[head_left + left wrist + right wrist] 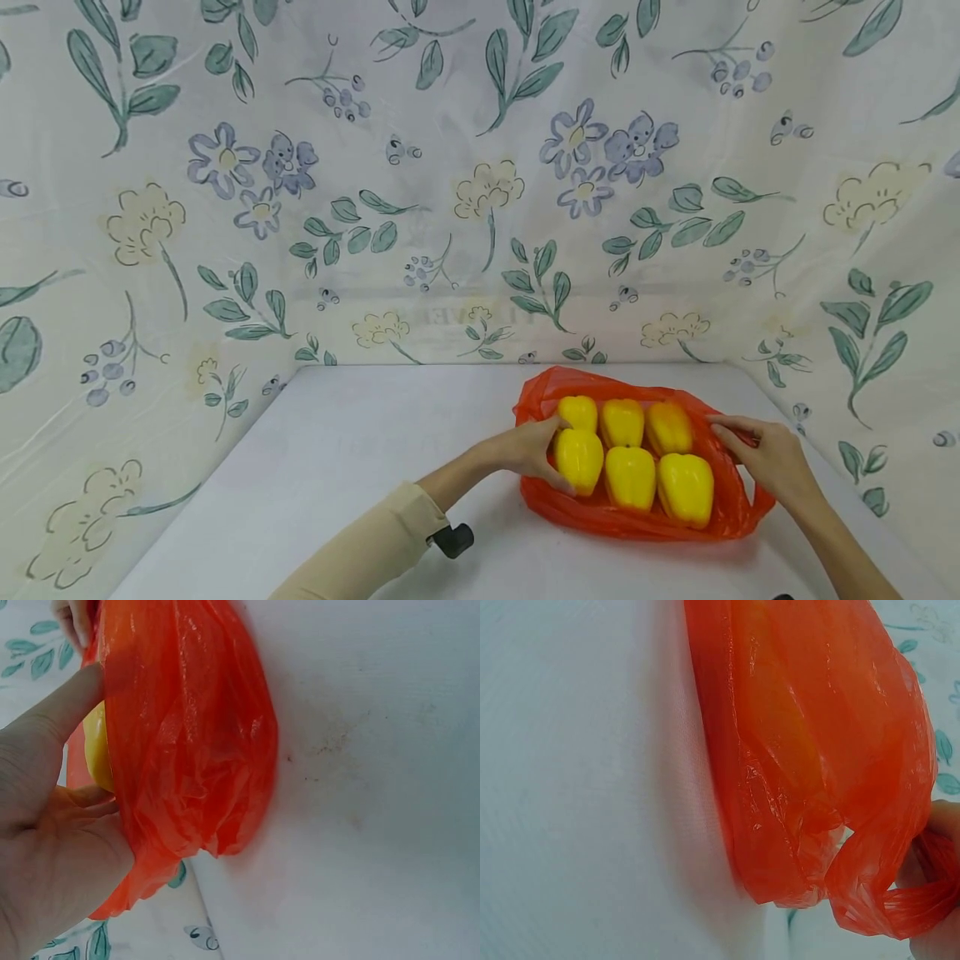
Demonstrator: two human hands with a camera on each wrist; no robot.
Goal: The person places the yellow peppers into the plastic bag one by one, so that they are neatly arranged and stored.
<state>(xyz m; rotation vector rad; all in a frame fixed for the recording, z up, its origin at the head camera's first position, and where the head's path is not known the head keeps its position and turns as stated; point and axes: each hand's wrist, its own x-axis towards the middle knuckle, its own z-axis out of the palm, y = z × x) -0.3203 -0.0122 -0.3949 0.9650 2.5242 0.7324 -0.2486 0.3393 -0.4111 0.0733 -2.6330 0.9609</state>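
Observation:
A red plastic bag (600, 521) lies spread wide on the table, with several yellow bell peppers (630, 477) in two rows inside it. My left hand (528, 452) reaches over the bag's left side and grips the front-left bell pepper (579, 461), thumb in front and fingers behind. In the left wrist view, the bag's red film (191, 735) hides most of that pepper. On the right, my right hand (776, 458) pinches the bag's rim by its handle loop. The twisted handle (870, 900) runs into those fingers in the right wrist view.
The white table (360, 433) extends left and in front of the bag. A floral curtain (450, 208) hangs behind the table and along both sides. A black device (453, 540) is fixed at the left sleeve's cuff.

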